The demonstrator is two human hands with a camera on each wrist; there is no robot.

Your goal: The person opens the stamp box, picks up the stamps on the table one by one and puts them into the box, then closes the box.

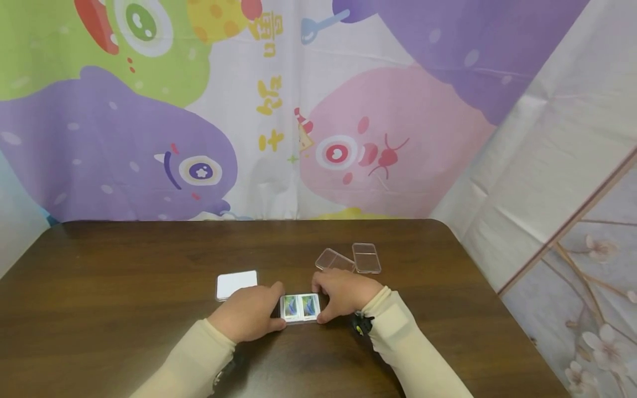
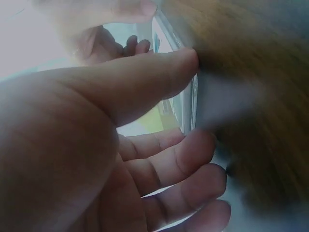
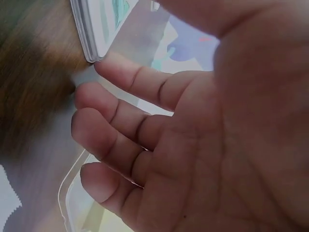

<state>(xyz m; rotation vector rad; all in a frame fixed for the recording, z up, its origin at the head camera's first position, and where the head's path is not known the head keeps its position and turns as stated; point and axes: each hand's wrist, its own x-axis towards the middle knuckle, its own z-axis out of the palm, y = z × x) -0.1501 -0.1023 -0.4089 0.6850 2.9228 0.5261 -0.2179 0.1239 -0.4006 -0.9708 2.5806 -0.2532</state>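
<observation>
A small flat clear plastic case (image 1: 301, 319) holding two stamp-like pictures lies between my hands near the front of the table in the head view. My left hand (image 1: 249, 315) pinches its left end, thumb at the near corner and forefinger at the far one. At the other end, my right hand (image 1: 345, 293) grips the corners in the same way. The left wrist view shows the left thumb over the edge of the case (image 2: 189, 104), the other fingers bent below it. In the right wrist view, the forefinger tip meets a corner of the case (image 3: 87, 34).
Just beyond my left hand lies a case with a white face (image 1: 236, 283). Two see-through plastic cover pieces, one slanted (image 1: 330, 258) and one straighter (image 1: 366, 258), lie beyond my right hand. A cartoon-printed cloth (image 1: 278, 182) hangs behind the brown table (image 1: 124, 265).
</observation>
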